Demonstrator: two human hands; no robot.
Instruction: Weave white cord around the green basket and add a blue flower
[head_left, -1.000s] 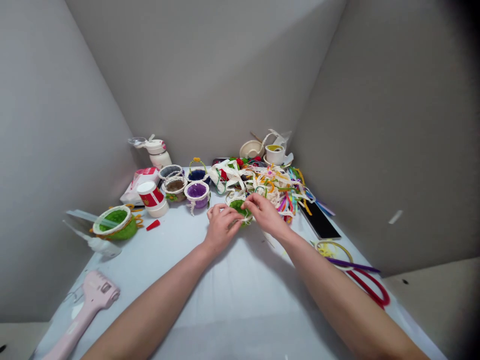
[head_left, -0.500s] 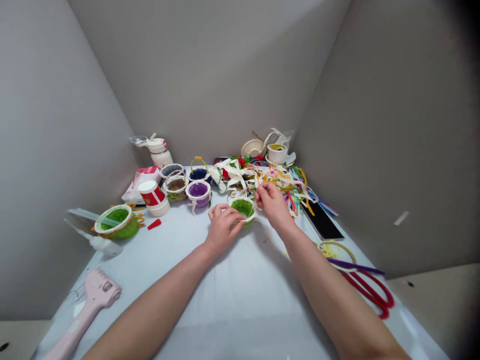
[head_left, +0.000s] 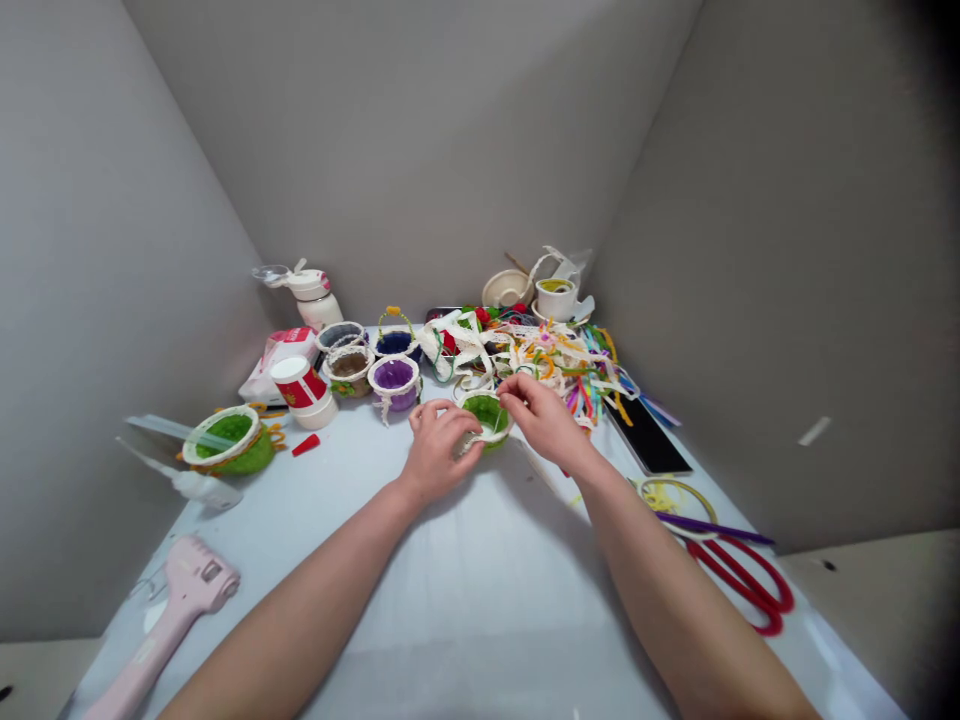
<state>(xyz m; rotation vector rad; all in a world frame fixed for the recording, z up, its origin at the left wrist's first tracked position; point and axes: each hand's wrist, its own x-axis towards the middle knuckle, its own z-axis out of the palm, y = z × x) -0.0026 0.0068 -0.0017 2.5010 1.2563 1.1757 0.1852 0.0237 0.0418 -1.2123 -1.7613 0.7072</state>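
A small green basket with a white rim stands in the middle of the table, between my hands. My left hand grips its near left side, thumb and fingers closed at the rim. Above the right side of the same rim, my right hand is pinched together. From its fingertips a thin pale strand seems to run down into the basket; whether it is thread or something stiffer is unclear. Just beyond my right hand lies a heap of lace and colourful trimmings.
Finished-looking small baskets, a purple one among them, stand behind on the left. Further left are a paper cup, another green basket and a pink glue gun. A phone and red pipe cleaners lie on the right.
My right hand has moved left and slightly down, bringing its pinched fingertips to the basket's rim. My left hand stays on the basket's left side, and the view has shifted slightly.
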